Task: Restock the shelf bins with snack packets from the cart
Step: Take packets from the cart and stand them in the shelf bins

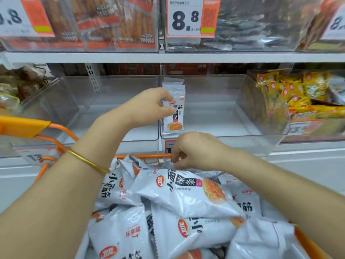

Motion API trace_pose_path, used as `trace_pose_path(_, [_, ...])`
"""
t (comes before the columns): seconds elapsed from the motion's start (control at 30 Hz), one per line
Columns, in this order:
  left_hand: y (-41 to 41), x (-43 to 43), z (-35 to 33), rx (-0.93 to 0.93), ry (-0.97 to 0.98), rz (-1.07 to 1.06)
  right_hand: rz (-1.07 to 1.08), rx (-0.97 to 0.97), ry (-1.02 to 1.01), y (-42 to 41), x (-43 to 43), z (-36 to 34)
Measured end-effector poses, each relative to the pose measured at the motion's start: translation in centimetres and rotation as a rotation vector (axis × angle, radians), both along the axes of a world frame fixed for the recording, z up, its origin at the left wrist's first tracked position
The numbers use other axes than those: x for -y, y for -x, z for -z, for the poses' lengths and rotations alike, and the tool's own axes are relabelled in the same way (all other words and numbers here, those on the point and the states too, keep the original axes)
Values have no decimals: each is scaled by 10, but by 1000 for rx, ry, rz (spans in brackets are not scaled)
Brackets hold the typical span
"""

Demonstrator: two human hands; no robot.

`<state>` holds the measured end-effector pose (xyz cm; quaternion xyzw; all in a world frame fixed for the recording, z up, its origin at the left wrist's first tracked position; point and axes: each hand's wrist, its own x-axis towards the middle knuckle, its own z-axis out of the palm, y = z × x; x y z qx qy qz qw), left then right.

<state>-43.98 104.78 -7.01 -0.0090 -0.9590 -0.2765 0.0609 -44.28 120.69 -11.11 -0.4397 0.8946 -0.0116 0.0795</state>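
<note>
Orange cart (24, 126) beneath both hands, loaded with large white snack bags (186, 193). Clear shelf bins (214, 109) beyond the hands. Right hand (196, 150) curls down onto the bags; whether it grasps anything cannot be told. Left hand (149, 105), apart and above, pinches a stack of small snack packets (174, 116) upright before the bins.

Just one view is used, worn on the head, so it's all seen from the person's own spot, aimed forward and tipped down. The cart (141, 156) and its packets (186, 195) are caught super close along the bottom, with the left hand (149, 107) and right hand (194, 148) framed about mid-picture. The bins (214, 109) are faced straight on, within arm's reach. The upper shelf (168, 57) is cut off at the top. Edges are bowed by the wide lens.
</note>
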Motion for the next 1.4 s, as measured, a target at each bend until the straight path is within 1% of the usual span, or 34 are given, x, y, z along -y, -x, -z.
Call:
trace_pose_path(0.07, [-3,-5,-4,-8,-20,27,2,-60,45,-1,-1,3])
trace_pose_path(0.1, [-5,-6,-6,-7,-32,39,32,-45,113,0,-4,0])
trace_pose_path(0.13, [-6,-8,-8,-2,-47,51,80,20,226,3,-8,-4])
trace_pose_path(0.2, [-8,-10,-12,36,-70,73,192,250,477,7,-16,-13])
trace_pose_path(0.27, [-10,-14,-13,97,-81,102,260,445,644,9,-23,-18])
trace_pose_path(0.3, [-9,-16,-12,124,-87,120,275,477,693,9,-26,-18])
trace_pose_path(0.4, [-10,-22,-9,135,-107,146,340,481,876,14,-29,-18])
trace_pose_path(0.47, [-11,-24,-8,130,-164,133,393,499,1051,20,-30,-22])
trace_pose_path(0.5, [-11,-24,-9,124,-202,128,403,488,1093,23,-30,-24])
trace_pose_path(0.57, [-13,-23,-11,95,-281,125,413,495,1117,26,-29,-24])
trace_pose_path(0.6, [-13,-22,-12,73,-321,123,428,556,1125,28,-27,-23])
trace_pose_path(0.67, [-13,-18,-14,44,-414,115,487,776,1127,37,-24,-21])
trace_pose_path(0.73, [-13,-13,-15,39,-524,138,499,1060,1059,45,-24,-20])
trace_pose_path(0.8, [-13,-9,-12,42,-608,173,426,1370,902,47,-24,-19])
trace_pose_path(0.83, [-13,-8,-9,46,-665,189,380,1493,833,47,-24,-17])
trace_pose_path(0.9, [-11,-5,-3,42,-778,188,306,1621,778,48,-24,-13])
trace_pose_path(0.93, [-9,-3,0,21,-792,148,296,1630,792,49,-24,-14])
trace_pose_path(0.97, [-7,-1,3,-15,-755,70,303,1613,816,50,-24,-16])
trace_pose_path(1.03, [-1,3,9,-106,-588,-141,383,1526,904,59,-21,-21])
trace_pose_path(1.07, [0,6,12,-131,-482,-213,446,1474,961,66,-20,-22])
trace_pose_path(1.1, [1,8,14,-134,-354,-232,510,1425,1004,73,-20,-24])
trace_pose_path(1.17, [1,10,19,-65,-87,-164,640,1295,1032,91,-13,-20])
trace_pose_path(1.2, [1,10,22,-13,1,-116,705,1195,1022,100,-8,-17])
trace_pose_path(1.27, [1,9,27,85,81,-51,794,990,990,112,2,-9])
trace_pose_path(1.33, [1,10,29,125,118,-20,796,836,924,116,14,-1])
trace_pose_path(1.4, [2,11,29,124,156,-5,772,719,871,119,27,6])
